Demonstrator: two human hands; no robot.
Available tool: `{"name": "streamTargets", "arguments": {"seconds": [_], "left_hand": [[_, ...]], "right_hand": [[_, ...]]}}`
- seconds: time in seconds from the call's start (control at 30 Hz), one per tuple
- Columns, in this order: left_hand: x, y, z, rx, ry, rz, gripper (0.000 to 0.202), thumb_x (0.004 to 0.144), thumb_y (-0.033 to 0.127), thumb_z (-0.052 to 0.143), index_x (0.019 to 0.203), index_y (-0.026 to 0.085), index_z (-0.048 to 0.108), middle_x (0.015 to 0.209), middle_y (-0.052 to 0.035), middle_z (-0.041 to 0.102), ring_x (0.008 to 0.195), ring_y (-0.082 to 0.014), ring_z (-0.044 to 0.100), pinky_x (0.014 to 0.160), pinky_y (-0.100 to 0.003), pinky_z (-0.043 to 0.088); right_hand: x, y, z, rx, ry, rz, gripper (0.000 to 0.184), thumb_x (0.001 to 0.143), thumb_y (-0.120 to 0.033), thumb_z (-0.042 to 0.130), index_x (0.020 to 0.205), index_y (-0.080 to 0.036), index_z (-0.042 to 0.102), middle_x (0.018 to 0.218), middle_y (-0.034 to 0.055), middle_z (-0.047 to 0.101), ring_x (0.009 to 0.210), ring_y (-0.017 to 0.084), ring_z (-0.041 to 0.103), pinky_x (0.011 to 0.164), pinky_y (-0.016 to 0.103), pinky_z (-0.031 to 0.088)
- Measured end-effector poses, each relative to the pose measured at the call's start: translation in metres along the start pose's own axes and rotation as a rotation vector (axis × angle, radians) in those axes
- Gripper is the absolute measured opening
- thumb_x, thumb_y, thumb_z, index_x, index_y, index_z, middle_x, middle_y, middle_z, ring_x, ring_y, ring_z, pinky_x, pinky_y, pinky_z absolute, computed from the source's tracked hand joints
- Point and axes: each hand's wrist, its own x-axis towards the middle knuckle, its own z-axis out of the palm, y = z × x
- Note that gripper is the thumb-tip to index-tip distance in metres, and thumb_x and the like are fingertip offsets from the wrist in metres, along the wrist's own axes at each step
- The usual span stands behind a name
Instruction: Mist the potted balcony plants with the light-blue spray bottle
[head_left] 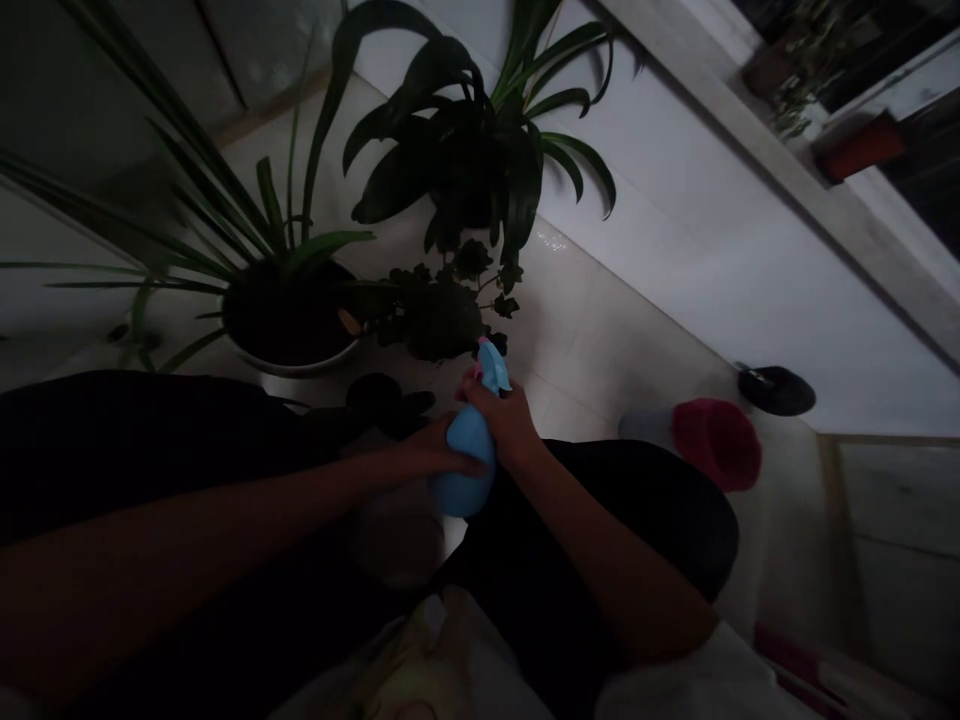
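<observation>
Dim frame, we're crouched low, dark trouser knees at the bottom. Both hands on one light-blue plastic spray bottle (463, 478) with a rounded belly, held between the knees above the floor. Right hand (511, 425) is closed around its neck, fingers up by the pink trigger head (487, 358). Left hand (429, 458) cups the belly from the left, fingers curled partly around it. Bottle's long axis runs belly-near, head-far, tilted away from us; the head points at the small-leaved dark plant (442, 310), which sits just beyond it, not touching. Right hand is the nearer one to that plant. Plants counted: three. That small one; a long-narrow-leaved plant in a round white pot (300, 368) to the left; a broad strap-leaved plant (465, 150) behind. On the pale tiled floor (600, 330) to the right, well apart: one red round cup (716, 442), one flat black round object (776, 390) by the wall. Farthest out, one orange pot (859, 148) up on the ledge.
</observation>
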Motion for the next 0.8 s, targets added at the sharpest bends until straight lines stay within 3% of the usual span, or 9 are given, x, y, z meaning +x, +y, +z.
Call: {"name": "streamTargets", "arguments": {"seconds": [0.17, 0.3, 0.43, 0.53, 0.7, 0.8], "left_hand": [[-0.007, 0.000, -0.002, -0.034, 0.006, -0.011, 0.062, 0.060, 0.040, 0.089, 0.113, 0.017, 0.066, 0.113, -0.0105, 0.072, 0.117, -0.0338, 0.062, 0.102, -0.045, 0.046], [-0.011, 0.002, -0.004, -0.058, 0.040, -0.065, 0.061, 0.057, 0.043, 0.089, 0.109, 0.018, 0.067, 0.118, -0.0113, 0.072, 0.117, -0.0358, 0.063, 0.100, -0.044, 0.048], [-0.014, 0.004, -0.007, -0.134, 0.044, -0.057, 0.073, 0.061, 0.039, 0.089, 0.125, 0.018, 0.062, 0.128, -0.0129, 0.070, 0.124, -0.0365, 0.062, 0.102, -0.044, 0.049], [-0.014, 0.004, -0.008, -0.165, 0.036, -0.011, 0.075, 0.062, 0.035, 0.089, 0.129, 0.018, 0.061, 0.128, -0.0116, 0.071, 0.126, -0.0361, 0.061, 0.104, -0.044, 0.049], [-0.011, 0.000, -0.012, -0.115, 0.055, 0.003, 0.064, 0.058, 0.037, 0.092, 0.115, 0.018, 0.068, 0.111, -0.0091, 0.076, 0.117, -0.0359, 0.066, 0.100, -0.045, 0.051], [-0.008, -0.005, -0.015, -0.127, 0.082, -0.010, 0.075, 0.056, 0.034, 0.094, 0.123, 0.019, 0.065, 0.119, -0.0110, 0.073, 0.120, -0.0365, 0.064, 0.100, -0.046, 0.051]], "right_hand": [[0.004, 0.004, 0.004, -0.029, -0.049, 0.011, 0.022, 0.072, -0.041, 0.074, 0.076, -0.021, 0.065, 0.073, 0.0014, 0.067, 0.076, 0.021, 0.064, 0.074, 0.035, 0.050], [0.008, -0.001, 0.009, -0.002, -0.100, 0.042, 0.035, 0.070, -0.043, 0.078, 0.099, -0.023, 0.070, 0.100, 0.0035, 0.075, 0.102, 0.026, 0.069, 0.093, 0.040, 0.052], [0.011, -0.005, 0.013, 0.031, -0.129, 0.025, 0.047, 0.070, -0.041, 0.080, 0.113, -0.026, 0.068, 0.124, 0.0053, 0.072, 0.121, 0.026, 0.065, 0.105, 0.040, 0.048], [0.011, -0.004, 0.016, 0.022, -0.109, 0.009, 0.044, 0.070, -0.044, 0.080, 0.108, -0.023, 0.069, 0.116, 0.0073, 0.074, 0.115, 0.027, 0.067, 0.101, 0.041, 0.050], [0.010, -0.003, 0.019, -0.036, -0.014, -0.016, 0.038, 0.069, -0.048, 0.078, 0.095, -0.021, 0.069, 0.089, 0.0039, 0.072, 0.090, 0.025, 0.067, 0.084, 0.039, 0.052], [0.009, -0.006, 0.019, -0.066, -0.020, -0.044, 0.034, 0.071, -0.048, 0.076, 0.090, -0.021, 0.068, 0.082, 0.0025, 0.068, 0.083, 0.023, 0.064, 0.078, 0.037, 0.051]]}}
